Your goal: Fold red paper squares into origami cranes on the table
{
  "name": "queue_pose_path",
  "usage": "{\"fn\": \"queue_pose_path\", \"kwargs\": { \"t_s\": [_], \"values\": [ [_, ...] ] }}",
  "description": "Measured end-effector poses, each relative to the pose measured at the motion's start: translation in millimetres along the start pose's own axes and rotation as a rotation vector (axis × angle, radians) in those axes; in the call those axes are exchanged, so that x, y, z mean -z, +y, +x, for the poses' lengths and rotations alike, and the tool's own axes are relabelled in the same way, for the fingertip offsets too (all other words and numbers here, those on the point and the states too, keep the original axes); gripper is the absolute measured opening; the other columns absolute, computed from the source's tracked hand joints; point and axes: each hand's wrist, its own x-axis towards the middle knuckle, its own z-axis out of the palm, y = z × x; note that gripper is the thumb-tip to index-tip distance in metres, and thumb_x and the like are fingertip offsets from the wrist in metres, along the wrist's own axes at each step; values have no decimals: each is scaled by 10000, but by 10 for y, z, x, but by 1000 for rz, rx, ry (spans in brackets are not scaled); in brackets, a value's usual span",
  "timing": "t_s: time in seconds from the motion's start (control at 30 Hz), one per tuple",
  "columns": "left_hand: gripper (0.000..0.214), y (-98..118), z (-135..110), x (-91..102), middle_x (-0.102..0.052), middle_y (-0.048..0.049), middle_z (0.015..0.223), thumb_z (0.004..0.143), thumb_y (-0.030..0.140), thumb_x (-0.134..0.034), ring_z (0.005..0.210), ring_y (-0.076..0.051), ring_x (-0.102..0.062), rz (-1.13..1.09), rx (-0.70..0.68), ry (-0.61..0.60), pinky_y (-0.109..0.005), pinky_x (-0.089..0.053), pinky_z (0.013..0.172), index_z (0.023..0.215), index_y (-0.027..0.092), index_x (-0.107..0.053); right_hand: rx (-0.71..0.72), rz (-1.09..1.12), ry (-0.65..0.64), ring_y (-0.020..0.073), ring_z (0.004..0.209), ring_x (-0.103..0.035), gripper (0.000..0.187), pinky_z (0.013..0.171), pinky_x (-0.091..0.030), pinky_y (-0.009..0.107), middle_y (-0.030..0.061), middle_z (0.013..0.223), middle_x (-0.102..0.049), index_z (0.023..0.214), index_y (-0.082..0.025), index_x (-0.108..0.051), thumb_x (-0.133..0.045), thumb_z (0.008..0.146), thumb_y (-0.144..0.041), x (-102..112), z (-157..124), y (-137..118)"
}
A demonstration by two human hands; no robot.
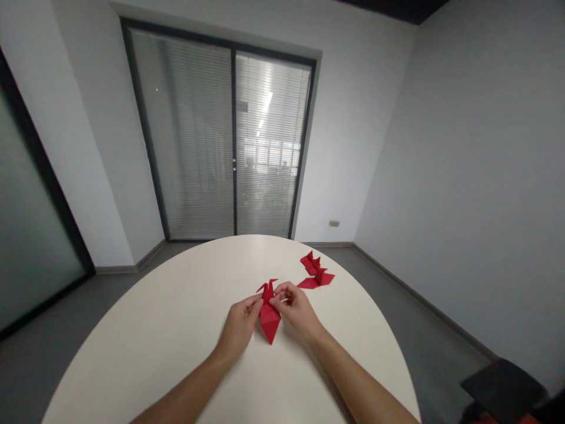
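A partly folded red paper figure (269, 318) sits between my two hands over the round white table (168, 330). My left hand (239, 328) pinches its left side with fingers closed. On the other side my right hand (295, 308) pinches the upper right part, fingers curled on the paper. The figure's point faces me and small flaps stick up at its far end. Beyond my right hand, folded red paper figures (316, 272) lie on the table, apart from both hands.
The table's curved edge runs close on the right and far side. Behind it is a grey floor, a glass sliding door with blinds (229, 141), and plain walls. A dark chair seat (503, 386) shows at the lower right.
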Motion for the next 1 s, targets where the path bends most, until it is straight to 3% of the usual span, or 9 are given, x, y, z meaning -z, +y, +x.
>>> {"fn": "queue_pose_path", "kwargs": {
  "t_s": [0.27,0.43,0.5,0.57,0.67,0.73,0.8,0.9,1.0],
  "values": [
    [402,-22,-21,1,-743,-112,1158,884,419,-581,1060,-273,-693,16,2,-4,-401,-522,986,1138,148,-735,19,108,-54,134,661,-519,257,641,-395,266,-15,753,-593,905,-186,-607,-732,817,-393,1,12,15],
    [416,-60,-57,-28,-663,-93,1320,887,398,-572,1258,-244,-593,115,-54,23,-398,-425,1117,1212,176,-706,42,65,-40,132,629,-506,187,608,-393,257,-24,710,-580,840,-187,-600,-701,830,-344,-32,11,13],
    [447,-83,-62,-27,-665,-106,1313,902,417,-553,1182,-242,-640,98,-43,5,-377,-531,992,1251,169,-679,47,93,-41,133,644,-516,202,618,-397,258,-16,742,-593,877,-186,-602,-690,848,-365,-30,7,10],
    [488,-100,-63,-17,-727,-121,1177,918,437,-527,912,-226,-721,97,14,-10,-330,-598,729,1292,146,-643,50,152,-63,134,684,-535,234,645,-403,257,-10,789,-603,897,-190,-585,-697,853,-390,-13,1,8],
    [516,-90,-68,14,-753,-55,799,910,454,-545,569,-170,-644,210,58,24,-266,-505,511,1304,131,-624,28,266,-101,120,684,-534,295,638,-393,238,-33,784,-583,882,-211,-520,-742,831,-397,30,-9,5],
    [473,-59,-74,35,-708,-10,690,883,443,-595,548,-162,-619,322,7,73,-259,-495,537,1259,161,-651,7,316,-117,114,666,-533,322,615,-384,228,-45,765,-577,872,-220,-494,-758,821,-396,57,-14,-6],
    [391,-19,-77,45,-722,-21,775,856,407,-638,657,-176,-660,378,-67,105,-278,-529,648,1180,192,-687,-6,323,-151,129,716,-571,313,649,-415,243,-23,806,-614,856,-215,-510,-760,819,-400,72,-20,-23],
    [305,10,-65,35,-741,-79,1009,861,367,-633,886,-211,-697,278,-124,75,-323,-545,835,1101,190,-697,3,274,-231,175,886,-622,267,795,-465,304,31,960,-670,863,-201,-583,-772,798,-378,68,-28,-47],
    [339,-24,-38,11,-737,-108,1065,876,395,-612,932,-227,-706,99,-61,46,-344,-560,852,1120,167,-669,8,213,-235,179,900,-628,222,801,-475,310,31,989,-677,883,-203,-624,-779,766,-311,39,-35,-48]
  ]
}}
